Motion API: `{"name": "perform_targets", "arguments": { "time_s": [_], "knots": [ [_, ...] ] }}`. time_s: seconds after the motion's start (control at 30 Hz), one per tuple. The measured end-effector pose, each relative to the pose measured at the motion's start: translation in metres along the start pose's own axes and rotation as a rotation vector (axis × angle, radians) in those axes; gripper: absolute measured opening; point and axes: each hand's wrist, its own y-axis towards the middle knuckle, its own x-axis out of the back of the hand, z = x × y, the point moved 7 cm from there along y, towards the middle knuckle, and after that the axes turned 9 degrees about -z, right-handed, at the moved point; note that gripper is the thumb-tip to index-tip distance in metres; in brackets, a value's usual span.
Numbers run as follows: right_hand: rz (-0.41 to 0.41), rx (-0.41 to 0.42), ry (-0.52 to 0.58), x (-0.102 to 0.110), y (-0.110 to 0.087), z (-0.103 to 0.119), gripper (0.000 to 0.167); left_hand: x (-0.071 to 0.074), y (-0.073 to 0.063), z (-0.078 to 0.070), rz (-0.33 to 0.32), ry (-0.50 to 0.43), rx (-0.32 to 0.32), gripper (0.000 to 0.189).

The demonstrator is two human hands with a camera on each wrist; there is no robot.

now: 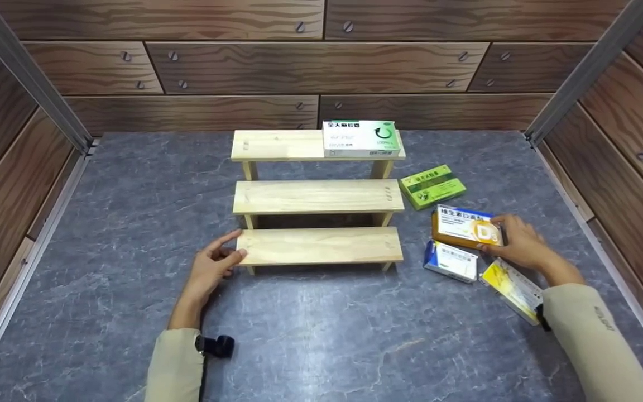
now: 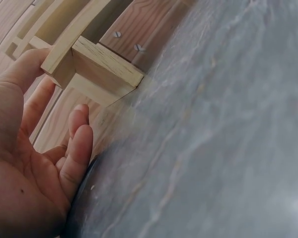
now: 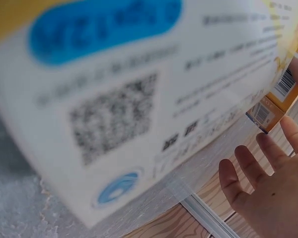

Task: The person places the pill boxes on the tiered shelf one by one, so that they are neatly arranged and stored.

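Note:
A three-step wooden display rack stands in the middle. My left hand grips the left end of its lowest step, thumb at the front corner and index finger at the back; the left wrist view shows the other fingers of this hand loosely bent below. At the right, my right hand holds an orange-and-white vitamin D box by its right end between thumb and fingers. Just in front of that box lies a blue-and-white box. A yellow-and-white box lies below my right wrist and fills much of the right wrist view.
A white-and-green medicine box rests on the right part of the top step. Beside the middle step, a green box lies on the grey marbled surface. Wood-patterned walls enclose the back and sides.

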Motion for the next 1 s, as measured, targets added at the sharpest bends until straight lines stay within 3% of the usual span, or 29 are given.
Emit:
{"name": "perform_targets", "arguments": {
  "time_s": [0.33,0.57,0.7,0.8,1.0],
  "knots": [
    [-0.028,0.017,0.011,0.003,0.003,0.002,0.069,0.001,0.002,0.001,0.001,0.005,-0.008,0.049],
    [-0.067,0.041,0.084,0.012,0.001,0.009,0.066,0.001,0.003,0.000,0.002,-0.005,-0.011,0.049],
    [-0.138,0.097,0.129,0.023,-0.003,0.016,0.063,0.001,0.002,0.000,0.007,-0.013,-0.007,0.049],
    [-0.212,0.151,0.154,0.035,-0.007,0.023,0.061,0.001,-0.004,-0.009,0.022,-0.016,0.007,0.050],
    [-0.325,0.221,0.255,0.065,-0.016,0.035,0.059,0.001,-0.002,-0.003,0.016,-0.007,0.010,0.050]
  ]
}}
